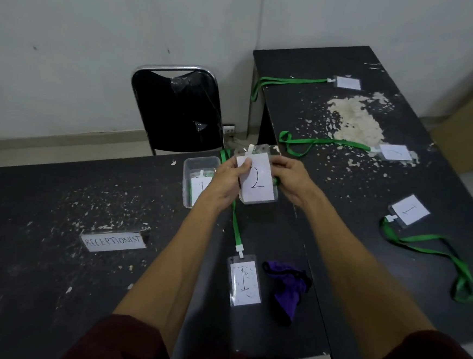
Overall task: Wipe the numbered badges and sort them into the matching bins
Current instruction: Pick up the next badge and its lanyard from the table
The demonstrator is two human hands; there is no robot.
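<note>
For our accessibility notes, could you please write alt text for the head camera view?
The left hand and right hand hold a badge marked 2 over clear bins at the far edge of a dark, flecked table. Nearer lie a badge marked 1 and a purple cloth.

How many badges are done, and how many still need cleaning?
One badge marked 1 already lies in the left bin. The left hand and right hand hold the 2 badge over the other bin. Still to do: the speckled 1 badge beside the purple cloth, and three more badges on the right-hand table.
</note>
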